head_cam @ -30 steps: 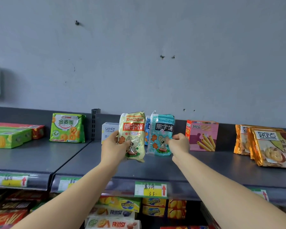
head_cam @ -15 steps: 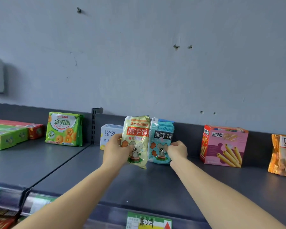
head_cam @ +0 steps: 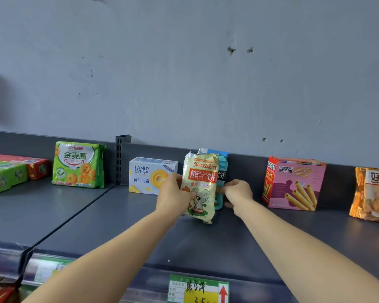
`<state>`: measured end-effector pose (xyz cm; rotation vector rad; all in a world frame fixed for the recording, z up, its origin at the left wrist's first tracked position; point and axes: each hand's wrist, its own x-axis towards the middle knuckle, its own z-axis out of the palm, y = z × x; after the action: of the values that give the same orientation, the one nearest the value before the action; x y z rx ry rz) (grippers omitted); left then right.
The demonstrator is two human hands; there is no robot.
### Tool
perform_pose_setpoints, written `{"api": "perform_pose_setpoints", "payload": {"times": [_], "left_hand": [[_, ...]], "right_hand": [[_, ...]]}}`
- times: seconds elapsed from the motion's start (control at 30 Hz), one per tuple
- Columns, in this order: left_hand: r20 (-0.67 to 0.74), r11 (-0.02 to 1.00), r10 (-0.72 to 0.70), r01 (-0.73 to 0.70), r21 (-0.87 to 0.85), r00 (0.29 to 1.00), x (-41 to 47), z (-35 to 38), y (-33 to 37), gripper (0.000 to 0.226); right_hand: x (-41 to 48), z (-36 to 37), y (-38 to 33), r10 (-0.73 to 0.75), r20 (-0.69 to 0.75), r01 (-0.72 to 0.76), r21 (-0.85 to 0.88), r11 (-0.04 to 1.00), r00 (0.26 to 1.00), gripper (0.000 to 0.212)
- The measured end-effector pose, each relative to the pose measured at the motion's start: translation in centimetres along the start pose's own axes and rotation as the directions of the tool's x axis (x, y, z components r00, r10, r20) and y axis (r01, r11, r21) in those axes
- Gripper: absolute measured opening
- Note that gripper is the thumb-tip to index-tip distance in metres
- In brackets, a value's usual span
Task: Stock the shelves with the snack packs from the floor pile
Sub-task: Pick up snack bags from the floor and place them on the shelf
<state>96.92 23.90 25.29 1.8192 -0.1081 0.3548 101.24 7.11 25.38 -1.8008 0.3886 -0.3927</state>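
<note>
My left hand (head_cam: 173,197) grips a yellow bear-biscuit pack (head_cam: 200,184) by its left edge, holding it upright with its bottom at the dark grey shelf (head_cam: 206,241). Behind it stands a teal pack (head_cam: 221,171) of the same brand, mostly hidden by the yellow one. My right hand (head_cam: 237,192) pinches the teal pack's right side near its lower half. Both packs stand close to the shelf's back wall.
A white Landy Castle box (head_cam: 149,176) sits left of the packs and a pink wafer-roll box (head_cam: 293,182) to the right. Orange biscuit bags (head_cam: 370,193) stand far right. A green ring-biscuit pack (head_cam: 79,165) and flat boxes (head_cam: 7,173) occupy the left shelf section. A price tag (head_cam: 199,289) hangs below.
The yellow pack has slid right, in front of the teal pack, covering most of it. Both hands and packs have moved deeper onto the shelf, and the view has closed in.
</note>
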Motion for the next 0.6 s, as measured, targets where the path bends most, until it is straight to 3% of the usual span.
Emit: {"api": "perform_pose_setpoints", "payload": {"times": [0.23, 0.6], "left_hand": [[0.061, 1.0, -0.03, 0.03, 0.003, 0.998, 0.7, 1.7, -0.1, 0.038], [0.122, 0.99, 0.028, -0.044, 0.131, 0.992, 1.0, 2.4, 0.3, 0.037]], "right_hand": [[0.7, -0.8, 0.1, 0.006, 0.062, -0.008, 0.025, 1.0, 0.998, 0.016], [0.5, -2.2, 0.6, 0.029, 0.151, -0.047, 0.112, 0.993, 0.988, 0.016]]}}
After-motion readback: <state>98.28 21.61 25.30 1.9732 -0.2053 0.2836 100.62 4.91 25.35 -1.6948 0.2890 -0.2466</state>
